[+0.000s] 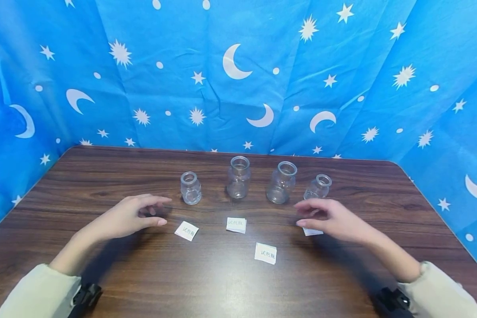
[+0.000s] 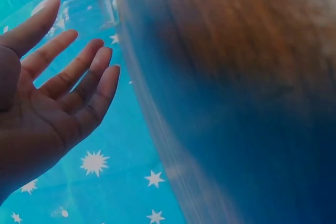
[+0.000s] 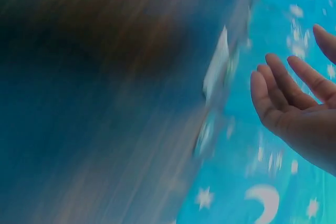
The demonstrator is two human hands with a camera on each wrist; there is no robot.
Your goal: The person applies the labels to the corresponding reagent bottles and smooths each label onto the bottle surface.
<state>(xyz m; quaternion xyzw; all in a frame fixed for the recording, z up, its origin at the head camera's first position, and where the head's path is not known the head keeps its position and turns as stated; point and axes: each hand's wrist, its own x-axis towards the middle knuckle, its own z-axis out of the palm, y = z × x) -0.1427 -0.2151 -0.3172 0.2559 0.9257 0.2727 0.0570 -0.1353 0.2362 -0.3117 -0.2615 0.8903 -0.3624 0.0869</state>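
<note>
Both hands hover over the dark wooden table with relaxed fingers and nothing in them. My left hand [image 1: 137, 214] is left of a small clear glass jar [image 1: 191, 189] and a white paper label [image 1: 187, 230] with handwriting. My right hand [image 1: 327, 216] partly covers another label [image 1: 312, 231] and the base of a second small jar [image 1: 318, 187]. Between them stand two larger open glass jars, the left one [image 1: 239, 177] upright beside the right one [image 1: 281, 183]. In the left wrist view the left fingers [image 2: 86, 90] are loosely spread; the right fingers [image 3: 283, 90] bend gently in the right wrist view.
Two more small stacks of white labels lie on the table [image 1: 214, 282]: one stack [image 1: 236, 225] before the larger jars, one stack [image 1: 265, 253] nearer the front. A blue curtain [image 1: 183, 88] with white moons and stars hangs behind and at both sides.
</note>
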